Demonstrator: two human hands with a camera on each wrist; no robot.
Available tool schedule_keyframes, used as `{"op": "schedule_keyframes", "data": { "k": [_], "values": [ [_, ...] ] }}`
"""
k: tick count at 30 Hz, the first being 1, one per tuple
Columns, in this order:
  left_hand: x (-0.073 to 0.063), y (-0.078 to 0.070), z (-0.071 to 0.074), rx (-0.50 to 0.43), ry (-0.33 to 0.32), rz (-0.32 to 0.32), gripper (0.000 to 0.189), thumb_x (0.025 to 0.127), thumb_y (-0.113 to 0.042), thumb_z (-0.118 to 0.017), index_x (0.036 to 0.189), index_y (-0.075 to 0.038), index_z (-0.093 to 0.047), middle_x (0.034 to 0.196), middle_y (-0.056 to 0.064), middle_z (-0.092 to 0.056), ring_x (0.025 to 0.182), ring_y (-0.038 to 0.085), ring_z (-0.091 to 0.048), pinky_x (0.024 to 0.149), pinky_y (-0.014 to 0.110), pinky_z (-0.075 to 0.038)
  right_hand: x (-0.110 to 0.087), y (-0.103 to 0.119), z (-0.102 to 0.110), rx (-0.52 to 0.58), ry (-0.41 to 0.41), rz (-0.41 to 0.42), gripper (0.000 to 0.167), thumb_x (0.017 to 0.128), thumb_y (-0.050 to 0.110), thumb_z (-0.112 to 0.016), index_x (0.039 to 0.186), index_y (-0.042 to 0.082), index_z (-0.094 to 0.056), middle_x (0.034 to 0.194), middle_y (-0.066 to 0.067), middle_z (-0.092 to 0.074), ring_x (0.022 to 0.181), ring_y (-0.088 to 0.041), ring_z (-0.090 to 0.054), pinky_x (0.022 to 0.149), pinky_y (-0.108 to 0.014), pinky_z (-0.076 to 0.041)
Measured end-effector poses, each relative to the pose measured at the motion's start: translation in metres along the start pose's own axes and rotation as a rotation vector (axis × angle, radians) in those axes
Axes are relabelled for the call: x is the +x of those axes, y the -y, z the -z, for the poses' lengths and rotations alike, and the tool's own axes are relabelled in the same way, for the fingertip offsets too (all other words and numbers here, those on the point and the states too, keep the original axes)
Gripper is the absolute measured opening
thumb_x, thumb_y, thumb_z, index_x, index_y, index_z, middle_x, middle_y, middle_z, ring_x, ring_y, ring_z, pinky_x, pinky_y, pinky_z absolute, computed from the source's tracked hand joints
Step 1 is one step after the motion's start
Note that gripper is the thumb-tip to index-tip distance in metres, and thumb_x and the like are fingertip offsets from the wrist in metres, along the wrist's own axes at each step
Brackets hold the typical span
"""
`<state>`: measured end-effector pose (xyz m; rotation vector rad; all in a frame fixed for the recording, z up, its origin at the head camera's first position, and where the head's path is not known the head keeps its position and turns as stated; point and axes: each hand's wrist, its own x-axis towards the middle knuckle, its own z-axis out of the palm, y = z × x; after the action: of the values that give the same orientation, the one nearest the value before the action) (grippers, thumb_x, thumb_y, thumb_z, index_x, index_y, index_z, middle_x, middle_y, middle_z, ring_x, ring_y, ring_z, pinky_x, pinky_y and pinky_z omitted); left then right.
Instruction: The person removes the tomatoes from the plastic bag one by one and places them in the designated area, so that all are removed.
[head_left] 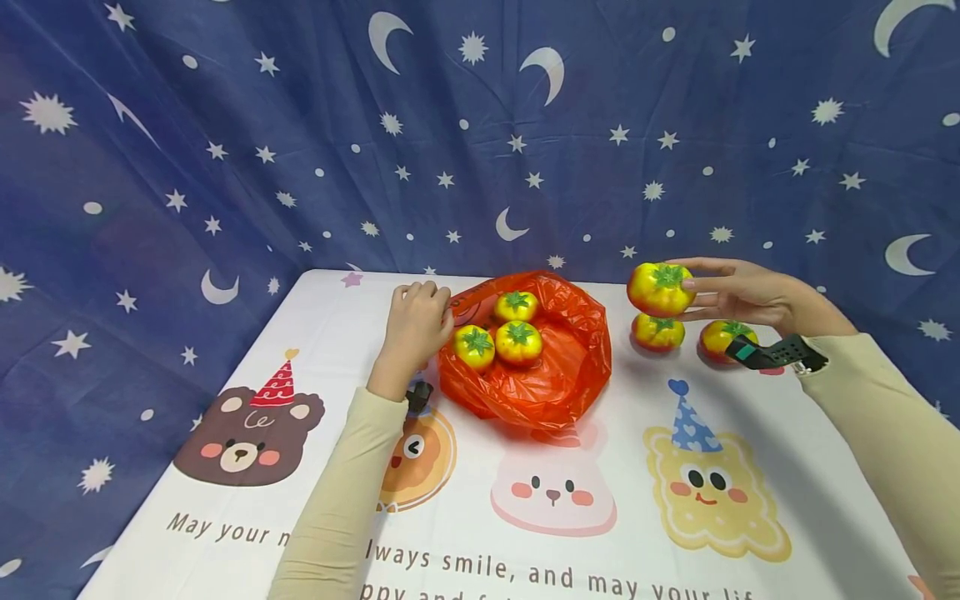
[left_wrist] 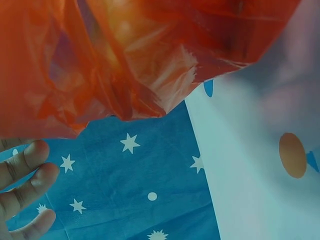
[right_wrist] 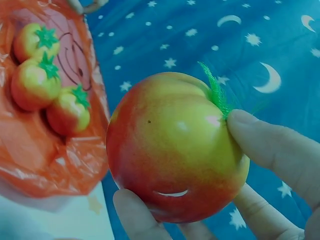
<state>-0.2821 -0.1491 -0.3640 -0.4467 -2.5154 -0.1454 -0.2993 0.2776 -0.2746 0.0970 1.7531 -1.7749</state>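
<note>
We see a dark blue backdrop (head_left: 465,192) with white moons and stars, standing behind a white table cover (head_left: 472,467) printed with cartoon faces. Two arms in pale sleeves reach over it: the left arm (head_left: 337,492) rises from the lower edge, and the right arm (head_left: 877,417) slants in from the lower right corner. Between them we find a red plastic bag (head_left: 562,358), its mouth wide.

The left hand (head_left: 416,329) holds the bag's left rim, back of the hand up and fingers bent; the left wrist view shows us three fingertips slightly apart below the red edge, the thumb hidden.

The right hand (head_left: 750,293) points leftward, well apart from the bag on its right side, and pinches a yellow-and-red fruit (head_left: 660,289) at its fingertips. We see that fruit at the hand's left end, above the table, the thumb against its green cap (right_wrist: 215,95) and the other fingers spread round its underside.

Two more fruits lie on the cover: a near fruit (head_left: 657,336) below the held one, and a right fruit (head_left: 722,338) partly behind the black wrist strap (head_left: 772,353). We count three inside the bag: a back fruit (head_left: 516,307), a middle fruit (head_left: 519,345) and a left fruit (head_left: 474,348), the last closest to the left hand.
</note>
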Motion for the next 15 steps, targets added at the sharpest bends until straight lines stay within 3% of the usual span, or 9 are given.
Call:
{"op": "schedule_keyframes", "data": {
  "k": [6, 15],
  "values": [
    [0.000, 0.000, -0.001, -0.003, -0.007, -0.003, 0.010, 0.083, -0.014, -0.060, 0.085, -0.005, -0.064, 0.082, 0.012, -0.064, 0.081, 0.029, -0.060, 0.087, 0.047, -0.044, -0.010, -0.004, 0.020, 0.074, 0.008, 0.037, 0.036, 0.095, 0.005, -0.047, 0.103, 0.033, -0.070, 0.105, 0.005, -0.066, 0.097, -0.018, -0.067, 0.083, -0.037, -0.055],
    [0.000, 0.000, -0.001, -0.002, 0.007, 0.002, 0.011, 0.083, -0.015, -0.060, 0.085, -0.005, -0.064, 0.082, 0.012, -0.063, 0.081, 0.029, -0.060, 0.087, 0.046, -0.044, -0.021, -0.014, 0.047, 0.096, 0.025, 0.091, 0.043, 0.096, 0.001, -0.044, 0.110, 0.034, -0.066, 0.108, 0.005, -0.064, 0.099, -0.017, -0.067, 0.085, -0.034, -0.054]
  ]
}}
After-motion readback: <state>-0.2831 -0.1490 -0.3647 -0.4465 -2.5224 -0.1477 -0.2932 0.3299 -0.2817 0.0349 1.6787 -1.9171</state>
